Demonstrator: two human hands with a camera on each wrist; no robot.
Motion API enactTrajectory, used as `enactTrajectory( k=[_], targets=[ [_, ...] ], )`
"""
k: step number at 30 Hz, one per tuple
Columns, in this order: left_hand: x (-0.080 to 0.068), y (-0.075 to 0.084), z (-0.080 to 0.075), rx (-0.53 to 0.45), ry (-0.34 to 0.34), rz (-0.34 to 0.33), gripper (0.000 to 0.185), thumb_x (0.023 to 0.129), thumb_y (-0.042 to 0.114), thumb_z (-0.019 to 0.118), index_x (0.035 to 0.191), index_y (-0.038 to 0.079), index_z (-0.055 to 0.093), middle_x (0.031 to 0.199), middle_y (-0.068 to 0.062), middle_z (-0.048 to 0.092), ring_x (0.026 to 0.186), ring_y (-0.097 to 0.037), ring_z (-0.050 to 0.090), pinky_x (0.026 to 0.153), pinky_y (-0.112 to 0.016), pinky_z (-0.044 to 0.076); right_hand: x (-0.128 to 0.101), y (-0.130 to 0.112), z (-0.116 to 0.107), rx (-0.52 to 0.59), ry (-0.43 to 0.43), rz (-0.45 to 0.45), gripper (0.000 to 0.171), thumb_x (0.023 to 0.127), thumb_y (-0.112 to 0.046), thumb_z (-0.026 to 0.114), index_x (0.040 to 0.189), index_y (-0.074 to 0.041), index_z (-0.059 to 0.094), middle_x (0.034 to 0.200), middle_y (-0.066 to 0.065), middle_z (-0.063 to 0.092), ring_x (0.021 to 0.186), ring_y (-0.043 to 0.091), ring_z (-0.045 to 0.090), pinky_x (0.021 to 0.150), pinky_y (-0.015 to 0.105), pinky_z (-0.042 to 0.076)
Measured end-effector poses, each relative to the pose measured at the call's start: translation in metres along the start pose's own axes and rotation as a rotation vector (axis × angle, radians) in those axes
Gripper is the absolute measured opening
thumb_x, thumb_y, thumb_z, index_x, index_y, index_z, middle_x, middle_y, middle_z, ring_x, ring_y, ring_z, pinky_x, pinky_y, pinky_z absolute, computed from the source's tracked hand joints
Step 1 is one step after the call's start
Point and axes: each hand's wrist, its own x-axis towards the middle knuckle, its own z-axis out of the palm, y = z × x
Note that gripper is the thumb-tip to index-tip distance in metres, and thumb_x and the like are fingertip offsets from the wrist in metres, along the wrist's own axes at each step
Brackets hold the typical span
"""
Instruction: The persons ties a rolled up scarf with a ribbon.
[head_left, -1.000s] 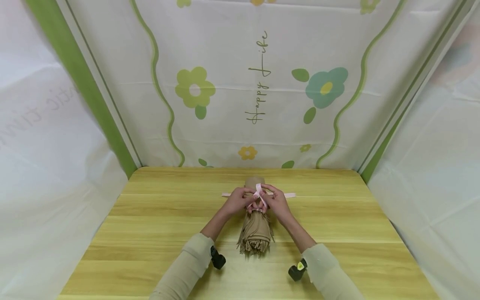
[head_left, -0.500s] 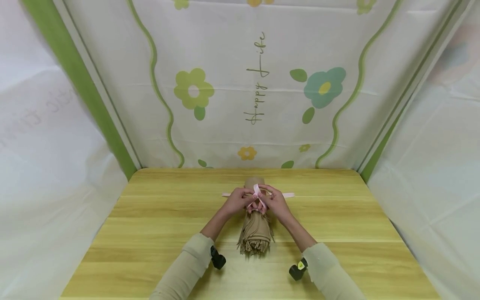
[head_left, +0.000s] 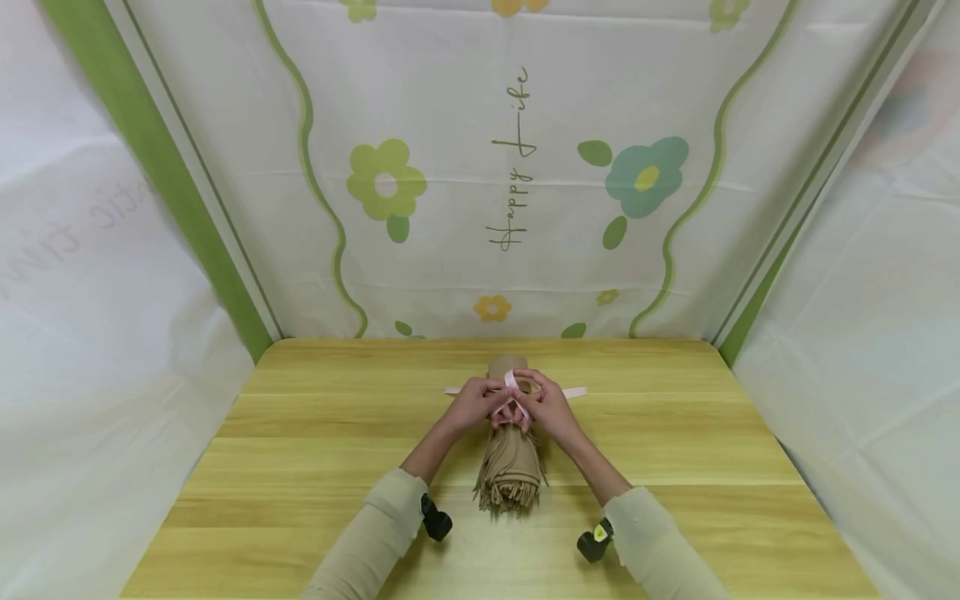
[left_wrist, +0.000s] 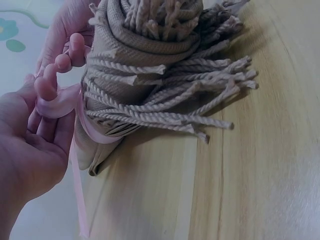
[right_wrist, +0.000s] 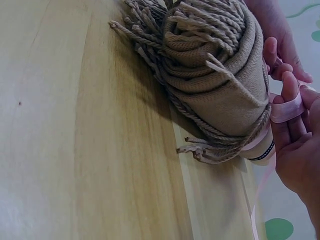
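Note:
A rolled beige scarf (head_left: pixel 513 467) with twisted fringe lies lengthwise on the table, its fringed end toward me. Round its middle runs a pink ribbon (head_left: pixel 512 380), with a loop standing up between the hands. My left hand (head_left: pixel 474 402) pinches the ribbon from the left, and my right hand (head_left: pixel 551 410) pinches it from the right. In the left wrist view, a broad ribbon fold (left_wrist: pixel 59 104) wraps the left fingers. The right wrist view shows another ribbon band (right_wrist: pixel 287 110) across the right fingers. Where the strands cross is partly hidden by the fingertips.
The wooden table (head_left: pixel 322 467) reaches back to a white curtain (head_left: pixel 465 108) printed with flowers. Ribbon tails stick out flat on both sides of the scarf. A black wrist camera (head_left: pixel 436 518) hangs at the left cuff, another black camera (head_left: pixel 594 543) at the right.
Both hands keep their pinch on the ribbon. The upright loop has tipped slightly left and opened a little rounder, and the right fingertips have shifted slightly left. The scarf stays in place.

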Motion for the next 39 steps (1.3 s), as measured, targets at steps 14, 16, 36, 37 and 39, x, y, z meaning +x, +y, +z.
enactTrajectory(
  k=[14,16,36,37,39],
  targets=[
    [0.002,-0.002,0.005,-0.067,0.092,0.002,0.038,0.105,0.024,0.053,0.090,-0.007,0.068,0.060,0.003,0.059,0.046,-0.010,0.045,0.050,-0.042,0.042,-0.001,0.004,0.004,0.187,0.127,0.116,0.037,0.108,-0.028,0.044,0.117,0.007,0.051,0.061,0.000,0.065,0.049,0.011,0.060,0.054,0.026,0.055],
    [0.003,-0.002,0.005,-0.072,0.091,0.003,0.039,0.105,0.024,0.053,0.089,-0.008,0.068,0.060,0.003,0.058,0.046,-0.010,0.044,0.050,-0.041,0.040,-0.001,0.002,0.004,0.195,0.128,0.146,0.039,0.108,-0.029,0.044,0.107,0.007,0.058,0.061,-0.001,0.065,0.049,0.010,0.059,0.054,0.025,0.055],
    [0.001,-0.004,0.006,-0.096,0.082,0.019,0.042,0.104,0.026,0.054,0.084,-0.010,0.065,0.058,0.003,0.056,0.045,-0.013,0.041,0.047,-0.035,0.036,0.005,-0.007,0.016,0.541,0.164,0.348,0.043,0.107,-0.025,0.046,0.143,-0.002,0.049,0.087,-0.005,0.069,0.053,0.001,0.049,0.051,0.015,0.043],
    [0.001,-0.004,0.006,-0.102,0.087,0.021,0.042,0.104,0.025,0.054,0.084,-0.011,0.065,0.058,0.003,0.056,0.045,-0.014,0.041,0.047,-0.033,0.036,0.005,-0.007,0.018,0.574,0.197,0.342,0.043,0.106,-0.023,0.048,0.144,-0.002,0.048,0.089,-0.005,0.070,0.052,0.000,0.048,0.050,0.014,0.042],
    [0.001,-0.004,0.007,-0.114,0.096,0.031,0.043,0.104,0.025,0.055,0.085,-0.012,0.065,0.057,0.003,0.055,0.045,-0.014,0.040,0.047,-0.032,0.035,0.005,-0.010,0.023,0.615,0.262,0.317,0.037,0.105,-0.019,0.051,0.138,-0.003,0.055,0.090,-0.005,0.069,0.051,0.000,0.045,0.048,0.014,0.040]
  ],
)
